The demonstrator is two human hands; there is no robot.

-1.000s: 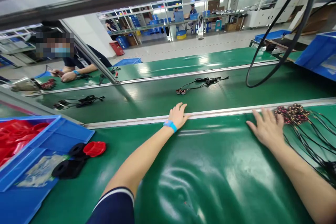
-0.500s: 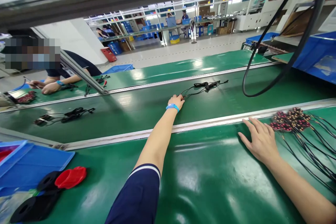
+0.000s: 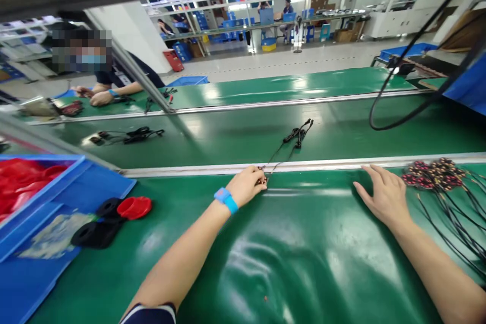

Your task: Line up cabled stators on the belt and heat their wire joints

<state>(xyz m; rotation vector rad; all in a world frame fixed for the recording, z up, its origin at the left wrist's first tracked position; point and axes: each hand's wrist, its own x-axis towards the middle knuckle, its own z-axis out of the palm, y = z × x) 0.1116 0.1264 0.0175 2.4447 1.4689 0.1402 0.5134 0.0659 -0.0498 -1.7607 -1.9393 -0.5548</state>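
My left hand (image 3: 247,185), with a blue wristband, is closed around the copper-and-dark coil end of a black cable (image 3: 290,136) at the white rail. The rest of that cable, bundled, trails behind over the green belt (image 3: 228,142). My right hand (image 3: 387,195) rests with fingers spread on the near green mat, holding nothing. Just right of it lies a heap of small round coils (image 3: 436,174), reddish and copper-coloured, with black leads (image 3: 451,217) running toward the right edge.
At left stands a blue bin (image 3: 72,177) of red parts, beside black pieces (image 3: 96,230) and a red cap-like piece (image 3: 134,207). Another cable bundle (image 3: 138,134) lies on the belt. A co-worker's hands (image 3: 100,96) are across it. A black cable loop (image 3: 391,126) hangs at right.
My left hand has drawn back from the belt to the near rail, pulling the cable's coil end along. My right hand stays spread beside the heap. The view has shifted left.
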